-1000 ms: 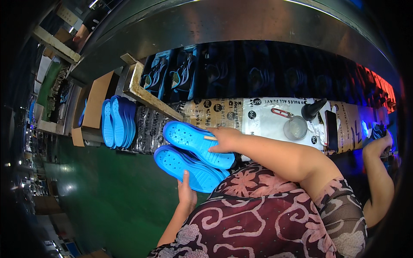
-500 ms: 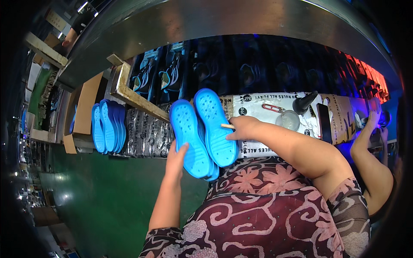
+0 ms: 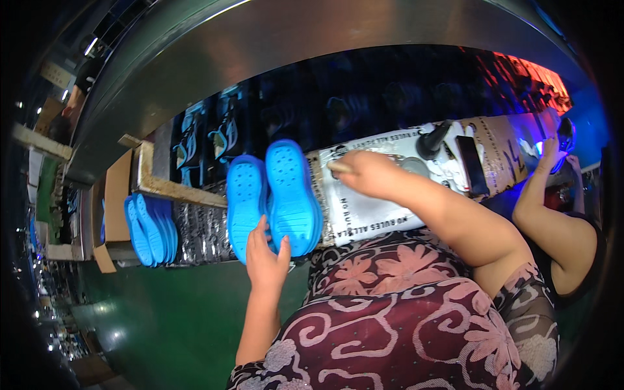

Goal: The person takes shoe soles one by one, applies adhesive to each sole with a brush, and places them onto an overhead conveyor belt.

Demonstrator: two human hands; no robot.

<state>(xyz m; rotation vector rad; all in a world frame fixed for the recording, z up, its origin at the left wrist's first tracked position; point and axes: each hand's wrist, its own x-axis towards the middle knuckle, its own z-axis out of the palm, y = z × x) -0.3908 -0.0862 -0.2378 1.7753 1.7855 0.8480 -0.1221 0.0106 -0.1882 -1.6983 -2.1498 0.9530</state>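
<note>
- i see the blue soles (image 3: 292,195) in two groups side by side, over the near edge of the bench left of the middle, their far halves dotted with holes.
- the left hand (image 3: 265,260) is at their near end, thumb and fingers apart, fingertips touching the soles; i cannot tell how hard they press.
- the right hand (image 3: 370,174) is to the right of the soles and clear of them, its fingers clamped on a short pale stick (image 3: 338,167), over a white plastic sheet (image 3: 364,218).
- beyond that wrist i make out a round container (image 3: 415,165), partly hidden, then a black cone-shaped thing (image 3: 432,140) and, further right, a dark flat slab (image 3: 472,166).
- to the left, i have more soles (image 3: 149,224) leaning in a row beside an open cardboard box (image 3: 118,195).
- on the far side, dark shoes (image 3: 222,138) stand in a shadowed row.
- at far right, i see a co-worker's arm (image 3: 536,182).
</note>
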